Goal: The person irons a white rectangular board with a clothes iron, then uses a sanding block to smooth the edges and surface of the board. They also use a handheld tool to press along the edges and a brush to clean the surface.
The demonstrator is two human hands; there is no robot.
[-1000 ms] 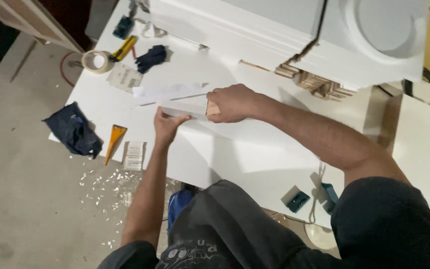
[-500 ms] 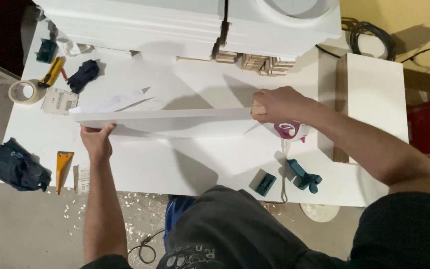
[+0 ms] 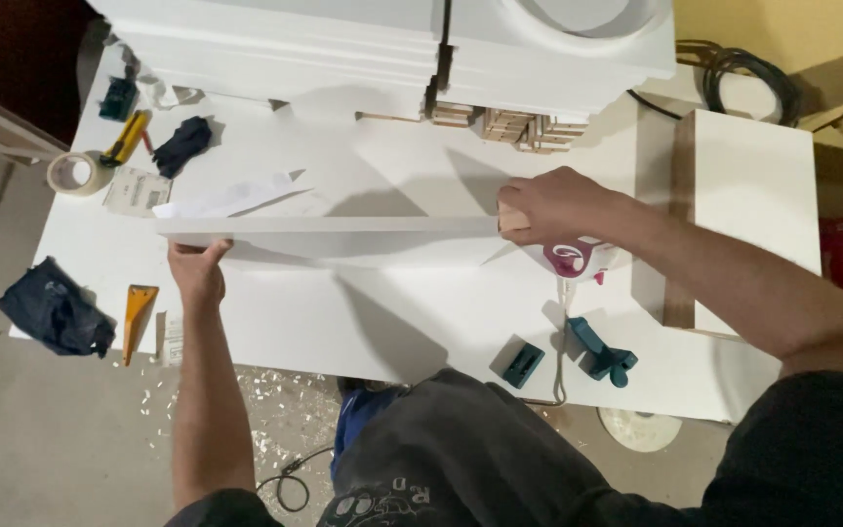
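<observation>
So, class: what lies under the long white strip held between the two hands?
Under the long white strip shows the white table and the strip's shadow. The right hand covers one end; the left hand supports the other.

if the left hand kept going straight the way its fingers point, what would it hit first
The left hand points away from the body, already gripping the long white strip. Past that, probably the white paper scraps, then the big white panel; depth is unclear.
</observation>
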